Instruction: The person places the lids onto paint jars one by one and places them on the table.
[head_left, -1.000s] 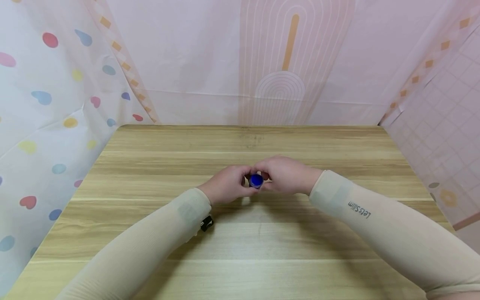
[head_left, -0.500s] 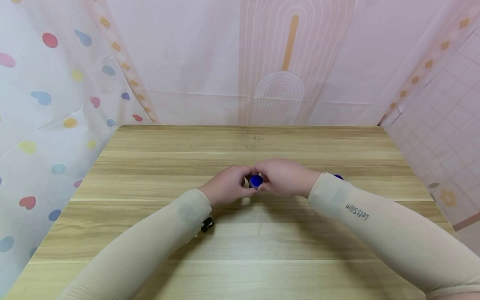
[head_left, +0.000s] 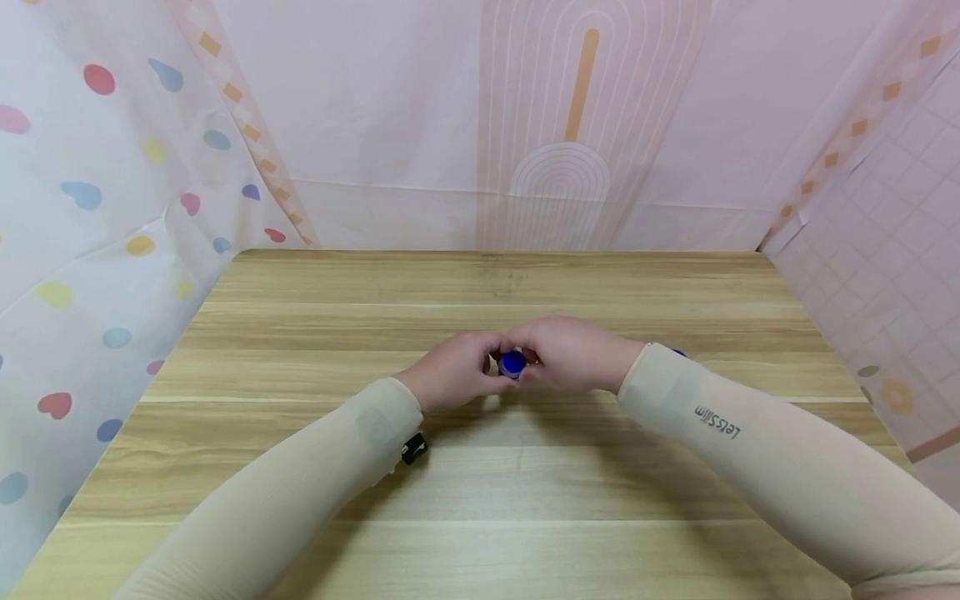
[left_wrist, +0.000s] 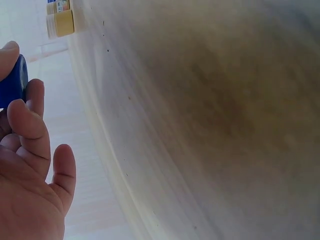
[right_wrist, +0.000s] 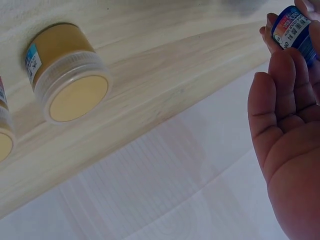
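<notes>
A small blue paint jar (head_left: 512, 364) is held up at the middle of the wooden table, its round blue top facing the head camera. My left hand (head_left: 459, 369) grips it from the left between thumb and fingers. From the right, my right hand (head_left: 573, 354) pinches its upper part with the fingertips. The right wrist view shows the jar's printed label (right_wrist: 295, 31) and my right palm (right_wrist: 300, 150) with fingers reaching to the jar. In the left wrist view, blue jar wall (left_wrist: 12, 85) shows by my left fingers, partly cut off by the frame edge.
A yellow-ochre jar (right_wrist: 65, 70) with a clear rim stands on the table, another at the frame edge. Behind my right sleeve peeks something blue (head_left: 678, 352). A black piece (head_left: 414, 448) sits under my left wrist. Patterned cloth (head_left: 390, 125) hangs behind the table.
My right hand shifts and turns slightly at the blue jar while my left hand stays put. A blue bit has come into sight behind the right sleeve.
</notes>
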